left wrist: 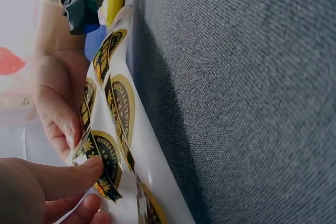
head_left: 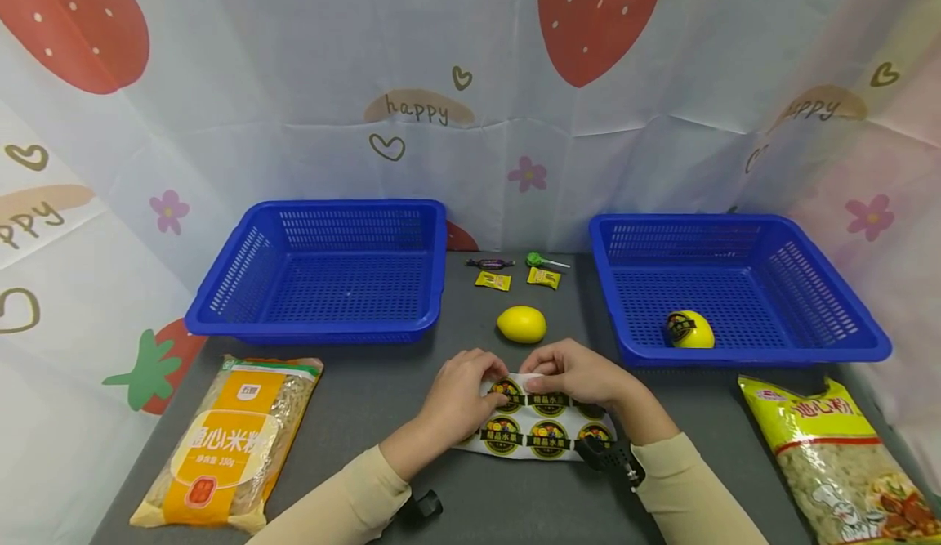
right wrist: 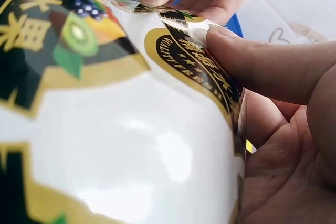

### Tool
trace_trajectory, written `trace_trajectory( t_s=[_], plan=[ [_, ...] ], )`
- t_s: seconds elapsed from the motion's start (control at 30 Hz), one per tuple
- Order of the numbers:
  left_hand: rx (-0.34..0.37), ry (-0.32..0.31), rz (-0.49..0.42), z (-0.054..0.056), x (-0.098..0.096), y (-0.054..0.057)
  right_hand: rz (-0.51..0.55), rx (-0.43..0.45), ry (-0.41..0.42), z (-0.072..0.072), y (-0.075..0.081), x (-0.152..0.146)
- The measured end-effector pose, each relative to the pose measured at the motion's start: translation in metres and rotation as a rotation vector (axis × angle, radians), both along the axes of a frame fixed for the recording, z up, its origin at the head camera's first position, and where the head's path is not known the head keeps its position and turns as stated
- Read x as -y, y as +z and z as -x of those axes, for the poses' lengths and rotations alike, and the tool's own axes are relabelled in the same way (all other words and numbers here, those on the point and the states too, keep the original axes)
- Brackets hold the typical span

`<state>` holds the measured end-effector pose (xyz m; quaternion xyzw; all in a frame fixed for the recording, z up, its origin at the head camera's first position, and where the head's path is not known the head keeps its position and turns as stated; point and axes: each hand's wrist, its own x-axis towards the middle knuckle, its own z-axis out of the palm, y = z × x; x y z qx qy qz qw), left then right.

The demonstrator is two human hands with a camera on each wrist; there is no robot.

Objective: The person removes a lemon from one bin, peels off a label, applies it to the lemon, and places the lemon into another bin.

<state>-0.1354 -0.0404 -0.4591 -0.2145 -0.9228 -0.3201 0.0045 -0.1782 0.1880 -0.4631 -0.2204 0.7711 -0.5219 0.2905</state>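
A white sheet of round black-and-gold fruit stickers [head_left: 525, 445] is held up at its far edge in the head view, over the dark table. My left hand [head_left: 461, 395] pinches the sheet's upper left, with the thumb over a sticker in the left wrist view. Close beside it, my right hand [head_left: 584, 375] pinches the top edge between thumb and fingers; the right wrist view shows the sheet [right wrist: 131, 129] bowed there. Just beyond both hands lies a plain yellow lemon [head_left: 521, 325]. Another lemon [head_left: 700, 331], bearing a black sticker, sits in the right basket.
Two blue baskets stand at the back, one left [head_left: 331, 328] and one right [head_left: 750, 355]. Between them lie several small wrapped candies [head_left: 492, 281] and a green lollipop [head_left: 535, 260]. A noodle bag [head_left: 213, 447] flanks the left side, a yellow-topped pasta bag [head_left: 838, 455] the right.
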Motion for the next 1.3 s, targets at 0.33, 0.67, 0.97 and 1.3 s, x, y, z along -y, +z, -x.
trace_trajectory(
  t_s=[0.33, 0.67, 0.97, 1.3],
  plan=[
    [-0.009, -0.004, -0.013, -0.001, 0.003, 0.001, -0.017, -0.025, 0.011, 0.000, 0.000, -0.001],
    [-0.034, -0.018, 0.037, -0.001, 0.001, -0.002, -0.045, -0.048, 0.010, 0.000, -0.005, -0.003],
    [-0.066, 0.023, 0.067, -0.002, 0.013, -0.002, -0.221, -0.169, -0.090, -0.002, -0.004, -0.004],
    [0.106, -0.084, 0.250, -0.002, 0.036, -0.013, -0.467, -0.312, -0.179, -0.012, -0.003, 0.013]
  ],
)
